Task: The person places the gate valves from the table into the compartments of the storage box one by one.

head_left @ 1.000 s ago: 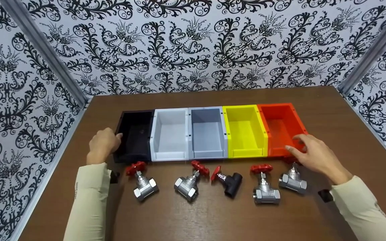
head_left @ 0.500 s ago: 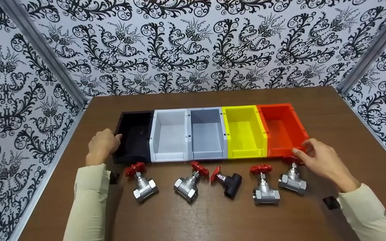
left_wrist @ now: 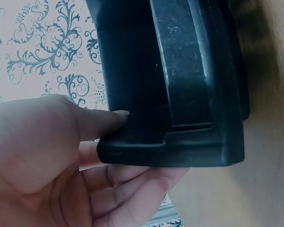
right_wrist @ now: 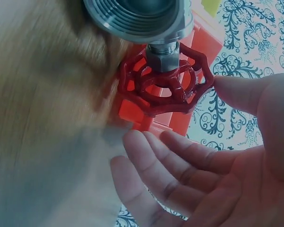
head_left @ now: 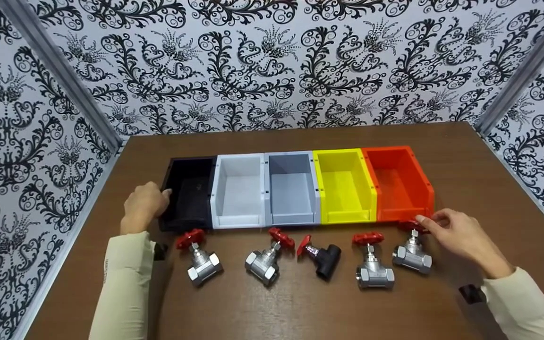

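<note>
My left hand (head_left: 145,206) grips the outer side wall of the black bin (left_wrist: 194,75), thumb inside and fingers underneath along the outside. At the other end of the row, my right hand (head_left: 465,238) is beside the rightmost valve (head_left: 412,255), a silver body with a red handwheel (right_wrist: 165,101). The right thumb (right_wrist: 236,92) meets the handwheel's rim in the right wrist view, while the other fingers are loosely bent and apart from it. The red bin (head_left: 430,189) stands just behind that valve. Part of the handwheel is hidden by the bin's front and my thumb in the head view.
White (head_left: 239,220), grey (head_left: 293,218) and yellow (head_left: 351,216) bins join the black and red ones in one row. In front lie three more silver valves (head_left: 376,276) with red handwheels and a black-bodied valve (head_left: 328,262). Patterned walls (head_left: 272,61) enclose the brown table (head_left: 272,311).
My right hand has moved from the red bin's front right side toward me, down to the rightmost valve's handwheel. My left hand has kept its hold on the black bin.
</note>
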Action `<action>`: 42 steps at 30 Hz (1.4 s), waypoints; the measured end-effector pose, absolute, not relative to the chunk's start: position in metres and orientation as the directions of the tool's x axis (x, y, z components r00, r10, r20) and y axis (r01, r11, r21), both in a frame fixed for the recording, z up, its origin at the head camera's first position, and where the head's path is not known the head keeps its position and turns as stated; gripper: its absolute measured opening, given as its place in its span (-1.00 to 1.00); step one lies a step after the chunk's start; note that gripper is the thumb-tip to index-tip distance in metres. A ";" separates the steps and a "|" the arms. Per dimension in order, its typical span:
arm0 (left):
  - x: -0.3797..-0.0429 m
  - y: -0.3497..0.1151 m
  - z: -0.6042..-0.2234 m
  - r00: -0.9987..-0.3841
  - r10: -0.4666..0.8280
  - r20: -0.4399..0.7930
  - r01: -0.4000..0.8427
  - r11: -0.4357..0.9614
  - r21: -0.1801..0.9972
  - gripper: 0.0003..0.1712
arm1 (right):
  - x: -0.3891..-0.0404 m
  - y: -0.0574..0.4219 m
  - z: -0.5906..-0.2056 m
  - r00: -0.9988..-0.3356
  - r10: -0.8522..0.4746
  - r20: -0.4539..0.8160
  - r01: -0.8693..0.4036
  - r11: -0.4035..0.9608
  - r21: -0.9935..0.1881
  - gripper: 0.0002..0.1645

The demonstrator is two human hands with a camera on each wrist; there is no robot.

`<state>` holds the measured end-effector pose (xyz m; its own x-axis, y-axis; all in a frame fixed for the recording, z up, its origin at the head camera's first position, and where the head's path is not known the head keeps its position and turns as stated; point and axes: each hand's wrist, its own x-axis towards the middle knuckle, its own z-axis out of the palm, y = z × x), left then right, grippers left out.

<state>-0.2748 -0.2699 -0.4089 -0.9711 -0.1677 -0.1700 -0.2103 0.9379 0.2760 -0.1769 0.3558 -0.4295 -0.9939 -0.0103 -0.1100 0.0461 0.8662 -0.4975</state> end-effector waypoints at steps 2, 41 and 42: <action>-0.275 -0.270 -0.409 -0.971 -0.168 -0.172 -0.212 0.937 0.277 -0.36 | -0.176 0.357 -0.429 -0.988 -0.003 -0.156 0.076 0.862 -0.501 -0.09; -0.274 -0.271 -0.408 -0.969 -0.163 -0.187 -0.213 0.933 0.289 -0.33 | -0.170 0.387 -0.454 -0.815 -0.324 -0.481 0.503 0.017 -0.864 0.03; -0.274 -0.271 -0.408 -0.969 -0.162 -0.187 -0.212 0.933 0.291 -0.34 | -0.170 0.386 -0.454 -0.817 -0.326 -0.476 0.502 0.003 -0.865 -0.02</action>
<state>-0.2737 -0.2709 -0.4080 -0.9690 -0.1622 -0.1866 -0.2121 0.9331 0.2905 -0.1697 0.3863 -0.4538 -0.8170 -0.3260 -0.4756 0.5021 0.0033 -0.8648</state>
